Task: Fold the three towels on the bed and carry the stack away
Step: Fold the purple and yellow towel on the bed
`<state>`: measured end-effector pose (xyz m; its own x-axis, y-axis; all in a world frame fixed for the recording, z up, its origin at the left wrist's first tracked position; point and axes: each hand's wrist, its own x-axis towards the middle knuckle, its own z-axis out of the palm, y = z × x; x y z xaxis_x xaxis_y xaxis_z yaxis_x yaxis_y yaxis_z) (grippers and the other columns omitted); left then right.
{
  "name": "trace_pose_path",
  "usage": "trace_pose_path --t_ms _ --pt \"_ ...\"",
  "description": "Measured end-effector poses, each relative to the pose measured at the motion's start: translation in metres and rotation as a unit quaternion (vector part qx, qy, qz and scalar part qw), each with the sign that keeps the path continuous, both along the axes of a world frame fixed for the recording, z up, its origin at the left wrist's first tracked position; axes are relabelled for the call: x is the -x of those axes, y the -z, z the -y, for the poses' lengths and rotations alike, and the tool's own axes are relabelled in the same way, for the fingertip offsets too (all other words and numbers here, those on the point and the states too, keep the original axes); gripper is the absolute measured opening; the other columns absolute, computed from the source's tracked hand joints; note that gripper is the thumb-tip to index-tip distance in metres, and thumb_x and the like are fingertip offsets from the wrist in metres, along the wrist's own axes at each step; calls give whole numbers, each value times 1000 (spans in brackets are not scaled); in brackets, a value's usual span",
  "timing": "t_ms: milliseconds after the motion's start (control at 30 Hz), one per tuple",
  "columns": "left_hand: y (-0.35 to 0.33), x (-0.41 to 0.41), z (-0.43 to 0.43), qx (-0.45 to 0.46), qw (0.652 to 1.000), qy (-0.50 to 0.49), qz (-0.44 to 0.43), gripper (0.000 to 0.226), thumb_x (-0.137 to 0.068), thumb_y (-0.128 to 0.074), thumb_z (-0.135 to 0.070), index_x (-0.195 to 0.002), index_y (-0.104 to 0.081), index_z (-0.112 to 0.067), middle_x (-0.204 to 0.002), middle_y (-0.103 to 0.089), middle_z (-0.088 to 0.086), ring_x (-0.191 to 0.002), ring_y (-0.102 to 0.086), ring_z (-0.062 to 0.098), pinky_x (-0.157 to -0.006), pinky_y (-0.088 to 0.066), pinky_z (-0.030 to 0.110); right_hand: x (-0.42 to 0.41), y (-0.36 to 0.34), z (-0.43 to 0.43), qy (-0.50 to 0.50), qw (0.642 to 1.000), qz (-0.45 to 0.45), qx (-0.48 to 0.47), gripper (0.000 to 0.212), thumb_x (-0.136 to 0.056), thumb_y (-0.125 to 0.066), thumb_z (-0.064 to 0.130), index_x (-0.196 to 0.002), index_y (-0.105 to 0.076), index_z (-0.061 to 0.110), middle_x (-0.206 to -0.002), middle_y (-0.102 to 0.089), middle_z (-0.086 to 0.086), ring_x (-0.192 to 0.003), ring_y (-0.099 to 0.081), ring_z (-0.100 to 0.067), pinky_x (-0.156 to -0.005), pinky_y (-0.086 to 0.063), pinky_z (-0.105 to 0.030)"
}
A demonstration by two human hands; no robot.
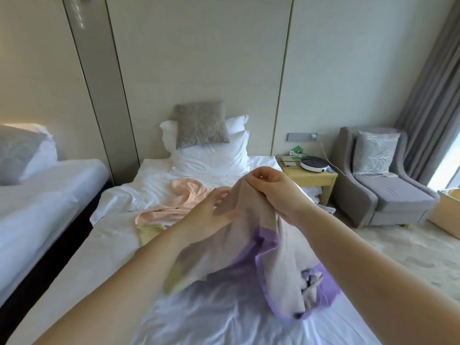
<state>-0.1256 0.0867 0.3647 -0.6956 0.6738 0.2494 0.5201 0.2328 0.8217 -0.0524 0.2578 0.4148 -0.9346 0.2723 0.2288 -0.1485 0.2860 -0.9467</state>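
A white towel with a purple border hangs above the bed, lifted by both hands. My right hand grips its top edge in a fist. My left hand pinches the cloth just left of that, fingers curled into the fabric. The towel's lower end droops onto the sheet near a printed patch. A pink towel lies crumpled in the middle of the bed, behind my hands. A yellowish towel shows beside it, partly hidden by my left forearm.
White pillows and a grey cushion sit at the bed's head. A second bed stands to the left. On the right are a wooden nightstand with devices, a grey armchair and curtains.
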Motion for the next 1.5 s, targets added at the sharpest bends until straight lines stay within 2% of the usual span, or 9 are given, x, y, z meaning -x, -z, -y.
trace_pose_path --t_ms 167,300,533,667,767,900,1067,1300,1500 --pt "-21 -14 -21 -114 993 -38 19 15 -96 -53 -20 -86 -64 -19 -76 -65 -13 -74 -58 -5 -72 -44 12 -11 -1 -5 40 995 -76 -56 18 -79 -68 46 -83 -61 29 -73 -63 14 -69 -56 1 -66 -45 -19" --pt "-70 -24 -28 -189 981 -49 17 17 -95 -55 -28 -89 -69 -20 -83 -70 -3 -80 -61 2 -74 -46 11 -26 1 -2 55 939 -120 -319 89 -49 -70 75 -122 -33 42 -107 -53 25 -85 -53 2 -67 -44 -18" --pt "-108 -16 -22 -215 969 -115 37 24 -95 -55 -32 -87 -65 -12 -75 -62 -7 -74 -57 5 -69 -45 20 -26 -9 -15 136 792 -270 -531 69 -63 -62 17 -128 -38 19 -113 -53 -12 -74 -59 -32 -47 -43 -30" --pt "-130 5 11 -273 941 -189 59 26 -94 -57 -32 -84 -63 -9 -86 -57 10 -84 -54 20 -80 -43 37 -26 -2 -42 143 855 -163 -470 28 -73 -59 0 -98 -59 12 -100 -59 -4 -76 -59 -27 -58 -42 -31" --pt "-138 15 34 -288 939 -174 68 26 -92 -60 -29 -94 -64 -3 -90 -58 15 -86 -54 24 -79 -43 39 -19 -11 -51 140 949 -108 -259 33 -80 -49 -5 -85 -58 26 -85 -59 6 -68 -54 1 -63 -39 -16" --pt "-124 25 49 -166 955 -244 -17 8 -92 -60 -27 -92 -61 -19 -97 -60 8 -94 -55 21 -79 -39 30 -3 -37 -38 64 993 -75 -59 32 -86 -46 2 -79 -65 27 -74 -62 6 -71 -52 -9 -66 -40 -25" --pt "-85 -7 31 8 989 -139 -55 45 -70 -69 -62 -107 -57 -39 -117 -53 -13 -109 -51 4 -87 -37 16 7 -61 -3 -49 993 -58 -93 25 -87 -54 8 -79 -72 23 -82 -70 5 -82 -61 -9 -82 -49 -29" --pt "-70 -24 -2 -65 980 -145 -116 15 -94 -58 -20 -92 -65 -8 -76 -61 0 -71 -53 12 -71 -42 31 3 -54 1 -80 989 -54 -111 6 -85 -65 14 -87 -70 15 -85 -70 -8 -81 -62 -17 -83 -49 -35" --pt "-120 -15 20 -190 951 -213 -120 25 -98 -50 -22 -76 -62 -19 -65 -50 -11 -61 -45 1 -56 -33 14 -22 1 -33 -102 968 105 -202 32 -76 -75 44 -94 -66 19 -89 -71 -2 -80 -65 -12 -77 -52 -30"
